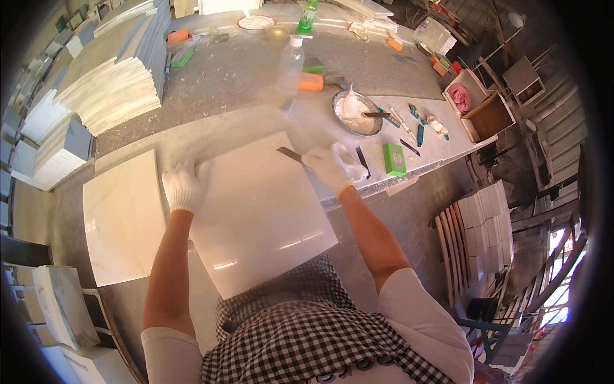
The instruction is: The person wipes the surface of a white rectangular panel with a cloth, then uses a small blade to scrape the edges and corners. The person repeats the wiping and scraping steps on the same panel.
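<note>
A polished white stone tile (262, 211) lies in front of me, its near end reaching my checkered apron. My left hand (184, 187), in a white knit glove, is closed on the tile's left edge; some of its fingertips are hard to make out. In my gloved right hand (329, 168) is a putty knife, its dark flat blade (291, 153) pointing left over the tile's right edge. Something white and crumpled, perhaps a cloth (350, 160), shows at the same hand. Beyond it stands a bowl of white paste (353, 115) with a dark-handled tool in it.
Another white tile (125, 217) lies to the left. A clear bottle (291, 64), an orange block (311, 82), a green box (394, 160) and several small tools share the bench. Slabs (115, 77) are stacked at far left; an open carton (489, 118) stands at right.
</note>
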`<act>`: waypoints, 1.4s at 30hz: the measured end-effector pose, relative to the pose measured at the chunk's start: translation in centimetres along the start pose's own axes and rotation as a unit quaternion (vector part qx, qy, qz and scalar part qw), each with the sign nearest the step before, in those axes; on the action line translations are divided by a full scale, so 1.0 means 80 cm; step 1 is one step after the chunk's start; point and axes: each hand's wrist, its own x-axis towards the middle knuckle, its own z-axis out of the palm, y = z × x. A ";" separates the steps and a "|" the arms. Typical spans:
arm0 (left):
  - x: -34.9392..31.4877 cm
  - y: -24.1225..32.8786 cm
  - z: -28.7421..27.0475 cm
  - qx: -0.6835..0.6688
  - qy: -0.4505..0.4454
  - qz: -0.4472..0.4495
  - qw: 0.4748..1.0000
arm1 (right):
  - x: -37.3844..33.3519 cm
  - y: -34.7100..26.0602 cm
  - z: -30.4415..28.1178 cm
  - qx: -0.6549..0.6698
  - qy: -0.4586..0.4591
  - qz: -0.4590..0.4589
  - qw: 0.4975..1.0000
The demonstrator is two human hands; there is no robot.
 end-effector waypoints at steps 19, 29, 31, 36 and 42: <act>-0.001 -0.004 0.007 -0.011 0.048 0.017 0.999 | 0.034 0.030 -0.201 -0.327 0.213 0.095 0.916; -0.001 -0.002 0.004 -0.014 0.058 0.026 0.998 | 0.051 -0.013 -0.203 -0.478 0.132 0.116 0.861; -0.001 -0.003 0.001 -0.021 0.030 0.014 0.999 | 0.059 -0.021 -0.201 -0.480 0.142 0.101 0.860; 0.000 0.000 -0.001 -0.034 -0.004 -0.007 0.999 | 0.103 -0.009 -0.192 -0.441 0.151 0.082 0.881; -0.002 0.003 -0.002 -0.044 0.033 0.008 0.998 | 0.135 -0.025 -0.164 -0.421 0.103 0.138 0.890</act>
